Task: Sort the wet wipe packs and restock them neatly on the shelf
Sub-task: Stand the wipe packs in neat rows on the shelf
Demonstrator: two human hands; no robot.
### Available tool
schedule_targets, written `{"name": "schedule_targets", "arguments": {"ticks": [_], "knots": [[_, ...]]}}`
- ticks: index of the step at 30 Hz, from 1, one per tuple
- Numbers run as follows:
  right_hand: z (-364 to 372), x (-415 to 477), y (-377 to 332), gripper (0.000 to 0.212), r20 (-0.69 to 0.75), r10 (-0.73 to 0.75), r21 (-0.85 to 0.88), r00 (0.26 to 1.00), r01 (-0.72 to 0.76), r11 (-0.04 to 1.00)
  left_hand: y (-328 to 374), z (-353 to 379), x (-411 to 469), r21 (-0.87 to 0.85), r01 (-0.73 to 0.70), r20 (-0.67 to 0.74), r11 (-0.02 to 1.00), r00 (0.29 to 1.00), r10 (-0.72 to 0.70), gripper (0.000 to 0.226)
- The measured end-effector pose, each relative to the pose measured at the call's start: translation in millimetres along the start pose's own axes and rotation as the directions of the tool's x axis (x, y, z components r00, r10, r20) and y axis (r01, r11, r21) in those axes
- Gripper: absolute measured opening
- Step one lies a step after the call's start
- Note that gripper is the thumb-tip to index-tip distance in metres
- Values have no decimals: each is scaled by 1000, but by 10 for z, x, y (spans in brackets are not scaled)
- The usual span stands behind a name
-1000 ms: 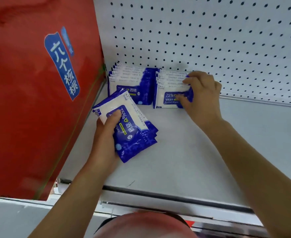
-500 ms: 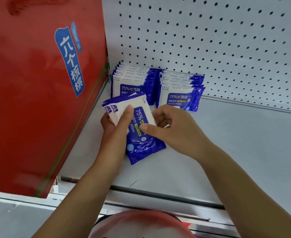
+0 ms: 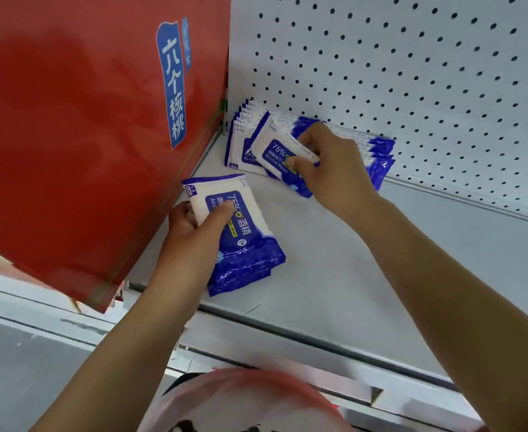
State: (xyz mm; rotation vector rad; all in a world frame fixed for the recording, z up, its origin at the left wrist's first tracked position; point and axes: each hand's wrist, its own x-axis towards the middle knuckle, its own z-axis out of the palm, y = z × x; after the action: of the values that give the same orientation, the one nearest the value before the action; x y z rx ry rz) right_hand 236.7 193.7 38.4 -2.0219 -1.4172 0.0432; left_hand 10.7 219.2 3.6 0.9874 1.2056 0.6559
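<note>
My left hand (image 3: 194, 241) grips a small stack of blue and white wet wipe packs (image 3: 241, 241) low over the white shelf (image 3: 365, 275), its thumb across the top pack. My right hand (image 3: 334, 169) pinches a single wipe pack (image 3: 275, 151) and holds it tilted in front of the two rows of packs standing at the back. The left row (image 3: 237, 141) leans against the pegboard corner. The right row (image 3: 378, 157) shows only its blue ends behind my right hand.
A large red bag with a blue label (image 3: 79, 126) hangs at the left, right beside the left row. A white pegboard (image 3: 412, 63) forms the back wall. The shelf's front rail (image 3: 319, 341) runs below my arms. Something pink (image 3: 244, 400) lies beneath.
My right hand has taken one pack off the stack in my left hand and carried it back and up to the standing rows. The left hand and its stack stayed low.
</note>
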Motion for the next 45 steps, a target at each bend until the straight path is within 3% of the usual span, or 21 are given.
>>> {"name": "schedule_targets", "arguments": {"ticks": [4,7,13,16,19,22,25,27,32,36,40,45], "knots": [[165,245,-50,22,35,-201,-197,979,204,959,24,-18,-70,-21,2,-6,1000,1000,-2,50],[251,356,-51,32,41,-336,-364,941,327,872,37,-17,-110,-12,1,-14,1000,1000,-1,54],[316,385,37,43,4,-374,-445,928,336,830,18,-34,-117,-28,-5,-31,1000,1000,4,52],[266,284,32,41,-82,-330,-376,941,277,884,6,-35,-100,-50,17,-34,999,999,-19,54],[127,19,-87,27,-141,-162,-124,977,145,982,23,-24,-98,-77,23,-41,997,999,-26,54],[-45,-330,-313,32,50,65,134,997,-71,988,27,-3,-96,-76,17,-20,997,1000,-19,59],[-108,-616,-472,39,314,129,292,941,-225,930,33,58,-125,-56,-10,2,998,1000,10,63],[-97,-718,-494,39,393,157,348,906,-304,887,49,125,-160,-77,-16,25,997,1000,18,64],[-181,-736,-331,24,419,248,357,873,-410,839,76,282,-227,-43,-73,51,996,996,75,83],[-347,-661,-152,24,353,343,419,871,-475,774,44,311,-160,-26,-102,44,994,994,103,51],[-514,-554,79,24,169,378,317,910,-413,854,-16,359,-113,-32,-180,-19,983,984,180,49],[-656,-402,341,20,30,295,25,955,-296,955,-130,445,-157,-14,-323,-89,946,943,321,53]]}}
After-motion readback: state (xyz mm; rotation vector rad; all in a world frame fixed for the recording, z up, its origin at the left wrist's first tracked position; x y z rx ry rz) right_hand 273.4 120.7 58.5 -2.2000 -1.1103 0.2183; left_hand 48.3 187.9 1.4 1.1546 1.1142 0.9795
